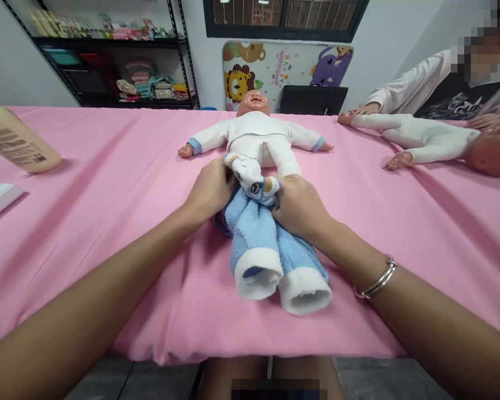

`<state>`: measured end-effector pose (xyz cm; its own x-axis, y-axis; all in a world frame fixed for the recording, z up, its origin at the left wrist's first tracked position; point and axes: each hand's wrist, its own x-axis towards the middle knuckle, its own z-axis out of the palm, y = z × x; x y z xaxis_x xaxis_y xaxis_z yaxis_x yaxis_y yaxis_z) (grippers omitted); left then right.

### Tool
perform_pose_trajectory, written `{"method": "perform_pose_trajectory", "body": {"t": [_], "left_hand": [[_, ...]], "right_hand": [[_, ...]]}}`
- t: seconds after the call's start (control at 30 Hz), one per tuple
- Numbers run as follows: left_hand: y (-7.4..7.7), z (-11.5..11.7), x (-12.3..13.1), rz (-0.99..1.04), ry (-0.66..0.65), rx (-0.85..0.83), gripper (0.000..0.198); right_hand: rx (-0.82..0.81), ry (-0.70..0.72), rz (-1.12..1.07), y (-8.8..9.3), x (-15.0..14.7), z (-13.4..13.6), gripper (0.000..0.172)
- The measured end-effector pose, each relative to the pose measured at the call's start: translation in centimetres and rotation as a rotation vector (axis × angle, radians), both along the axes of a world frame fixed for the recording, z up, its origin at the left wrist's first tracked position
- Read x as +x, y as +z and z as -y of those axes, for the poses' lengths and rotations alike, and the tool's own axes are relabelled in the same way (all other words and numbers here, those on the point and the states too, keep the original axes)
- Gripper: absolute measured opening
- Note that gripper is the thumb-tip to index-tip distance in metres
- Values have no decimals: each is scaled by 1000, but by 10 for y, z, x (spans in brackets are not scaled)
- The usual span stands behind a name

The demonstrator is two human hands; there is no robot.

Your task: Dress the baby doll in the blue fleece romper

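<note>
I log left hand (210, 189) and right hand (300, 206), fingers (275, 186) pressed together, clasping one sock (245, 173) on a vinyl doll (254, 130), above blue fleece trousers (270, 250).

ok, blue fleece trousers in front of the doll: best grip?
The blue fleece trousers: likely the white cuffs, coming from the near side. Both legs lie flat on the pink sheet, open cuffs facing that way, while the left hand and right hand cover the far end.
</note>
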<state>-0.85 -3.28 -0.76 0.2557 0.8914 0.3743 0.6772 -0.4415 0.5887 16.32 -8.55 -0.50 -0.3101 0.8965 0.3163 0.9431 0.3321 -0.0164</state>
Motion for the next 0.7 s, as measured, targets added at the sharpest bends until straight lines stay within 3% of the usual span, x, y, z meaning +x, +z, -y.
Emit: {"method": "perform_pose_trajectory", "body": {"t": [0.1,0.2,0.3,0.43,0.57,0.7], "left_hand": [[2,-3,2,233,-67,-146,16],[8,-1,1,361,-99,-458,16],[20,6,-8,248,-190,-747,18],[32,11,-21,38,-335,-946,24],[29,11,-22,-62,-417,-971,29],[21,11,-16,34,-416,-914,36]], "right_hand": [[-34,6,-105,-2,2,3,26],[-90,67,-200,-2,3,4,24],[-159,189,-388,2,6,6,17],[-293,335,-583,10,7,10,14],[-350,274,-329,19,2,19,14],[-322,207,-1,26,-5,27,19]]}}
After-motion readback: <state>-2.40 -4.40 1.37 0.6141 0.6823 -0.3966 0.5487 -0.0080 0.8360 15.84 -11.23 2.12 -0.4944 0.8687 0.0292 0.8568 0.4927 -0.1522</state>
